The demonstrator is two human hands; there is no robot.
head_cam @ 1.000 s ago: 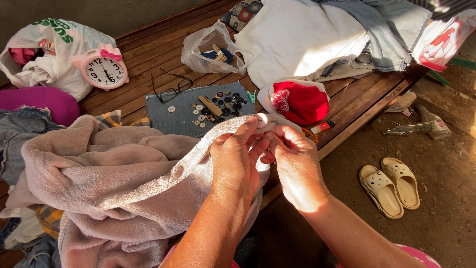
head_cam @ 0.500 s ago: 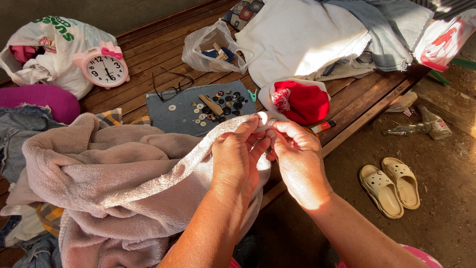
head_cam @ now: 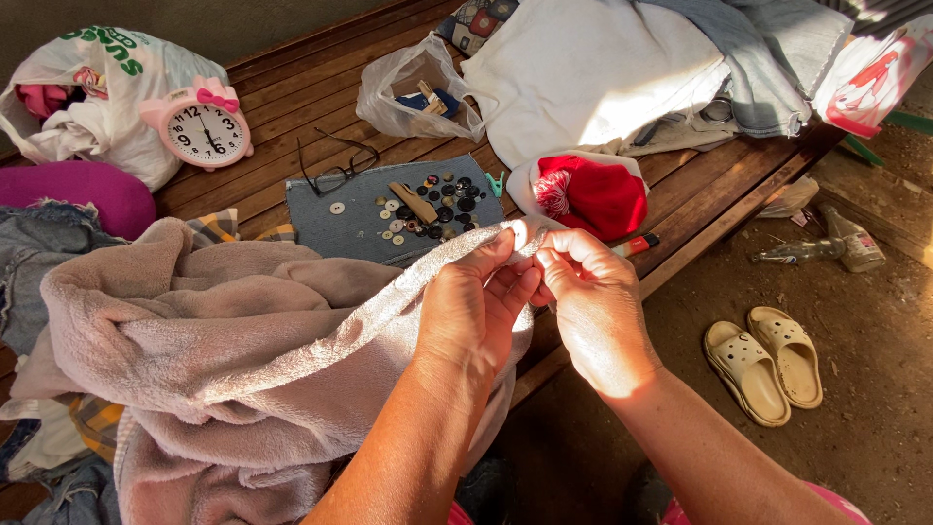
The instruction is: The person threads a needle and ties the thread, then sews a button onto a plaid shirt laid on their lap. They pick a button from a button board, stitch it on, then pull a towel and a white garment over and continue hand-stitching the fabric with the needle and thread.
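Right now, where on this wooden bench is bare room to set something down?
Bare slats lie between the pink clock and the clear bag, and right of the red cloth. The button-strewn denim patch and the clothes pile are crowded.

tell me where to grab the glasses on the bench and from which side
Take the glasses by the bridge between the lenses, coming straight down from above. They lie flat on the wooden bench with bare planks around them, the clock to one side and the denim patch just below, so a top pinch likely disturbs nothing.
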